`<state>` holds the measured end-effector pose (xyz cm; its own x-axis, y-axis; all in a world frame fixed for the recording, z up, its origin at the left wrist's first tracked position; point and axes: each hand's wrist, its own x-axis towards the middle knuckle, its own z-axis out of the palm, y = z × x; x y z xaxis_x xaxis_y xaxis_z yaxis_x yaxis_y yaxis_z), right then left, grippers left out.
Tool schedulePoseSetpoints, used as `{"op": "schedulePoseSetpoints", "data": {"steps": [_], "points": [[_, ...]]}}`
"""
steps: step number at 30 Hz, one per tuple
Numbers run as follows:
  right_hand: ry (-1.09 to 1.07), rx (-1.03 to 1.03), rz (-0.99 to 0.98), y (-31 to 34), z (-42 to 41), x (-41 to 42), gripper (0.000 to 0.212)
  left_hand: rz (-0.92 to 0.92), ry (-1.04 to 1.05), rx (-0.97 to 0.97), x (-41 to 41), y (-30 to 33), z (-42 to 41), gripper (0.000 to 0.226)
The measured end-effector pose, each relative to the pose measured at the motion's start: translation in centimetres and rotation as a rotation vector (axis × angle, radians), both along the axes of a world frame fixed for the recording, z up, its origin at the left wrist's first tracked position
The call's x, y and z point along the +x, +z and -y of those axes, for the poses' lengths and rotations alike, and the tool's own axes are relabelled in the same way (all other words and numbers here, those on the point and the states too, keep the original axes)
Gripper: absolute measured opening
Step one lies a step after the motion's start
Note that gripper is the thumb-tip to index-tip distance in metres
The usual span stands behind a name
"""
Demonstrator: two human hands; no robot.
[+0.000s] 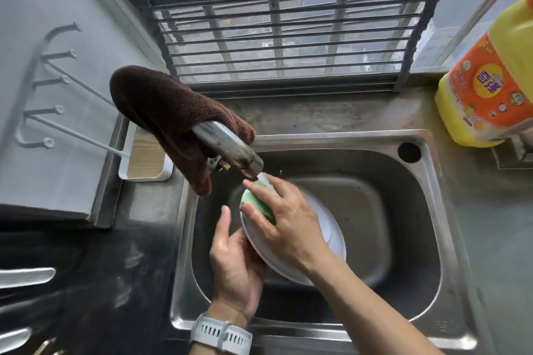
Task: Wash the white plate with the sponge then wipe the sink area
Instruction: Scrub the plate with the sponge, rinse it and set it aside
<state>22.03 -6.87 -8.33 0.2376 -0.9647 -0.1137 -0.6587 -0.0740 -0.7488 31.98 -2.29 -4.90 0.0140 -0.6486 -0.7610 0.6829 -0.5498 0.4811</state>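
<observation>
A white plate (331,236) is held tilted over the steel sink (403,239), just under the tap spout (230,150). My left hand (236,265) grips the plate's left rim from below. My right hand (285,225) presses a green sponge (258,204) against the plate's upper face, fingers spread over it. Much of the plate is hidden under my right hand and forearm. A thin stream of water seems to fall from the spout onto the sponge.
A brown cloth (170,115) hangs over the tap. A yellow detergent jug (487,81) stands on the counter at the right. A folding rack (285,34) leans against the window behind the sink. A white tray (144,158) sits left of the sink.
</observation>
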Motion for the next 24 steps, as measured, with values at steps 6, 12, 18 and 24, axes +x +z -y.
{"op": "schedulePoseSetpoints", "data": {"steps": [6,12,18,24], "points": [[0.073,-0.145,-0.087,0.2,-5.4,-0.2,0.057,-0.014,0.1,0.109,-0.7,0.4,1.7,0.056],[-0.157,-0.061,-0.022,-1.0,-7.4,-4.8,0.062,0.198,0.209,0.238,-1.0,-0.3,1.3,0.041],[-0.509,0.305,0.093,-3.9,0.7,-8.3,0.056,0.392,0.051,0.099,-1.1,0.2,-0.2,0.028],[-0.178,0.084,0.042,-2.6,2.9,-2.5,0.042,0.496,-0.029,0.018,-1.9,-0.6,0.3,0.026]]}}
